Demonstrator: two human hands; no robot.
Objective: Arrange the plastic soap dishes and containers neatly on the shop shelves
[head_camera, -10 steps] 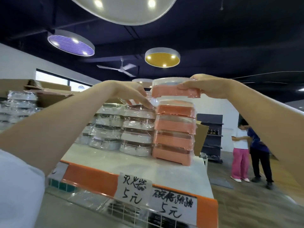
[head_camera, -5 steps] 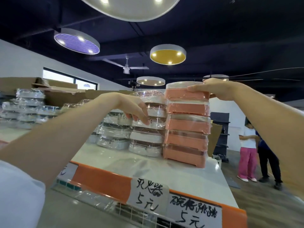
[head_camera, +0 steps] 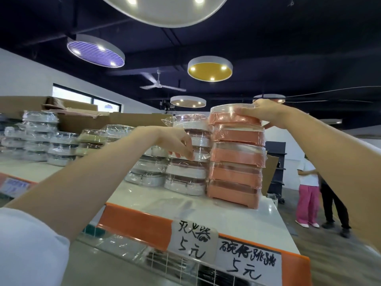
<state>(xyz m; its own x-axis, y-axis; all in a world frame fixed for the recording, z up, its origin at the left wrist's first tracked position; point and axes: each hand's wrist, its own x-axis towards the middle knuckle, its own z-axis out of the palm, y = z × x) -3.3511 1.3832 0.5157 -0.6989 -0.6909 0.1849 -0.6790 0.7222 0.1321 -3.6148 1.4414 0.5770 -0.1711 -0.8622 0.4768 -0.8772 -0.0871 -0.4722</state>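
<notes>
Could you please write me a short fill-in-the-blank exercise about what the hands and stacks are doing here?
1. The right hand rests on the top dish of the ____ coloured stack.
2. That stack holds ____ dishes.
3. The left hand reaches toward the ____ stack beside it.
4. Both handwritten price labels show the number ____.

Missing words: orange; five; white; 5

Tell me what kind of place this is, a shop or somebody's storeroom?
Most likely a budget shop. Handwritten price tags reading 5 yuan hang on the orange shelf edge, wrapped soap dishes stand stacked on the shelf, and two people stand in the aisle near a dark display rack.
</notes>
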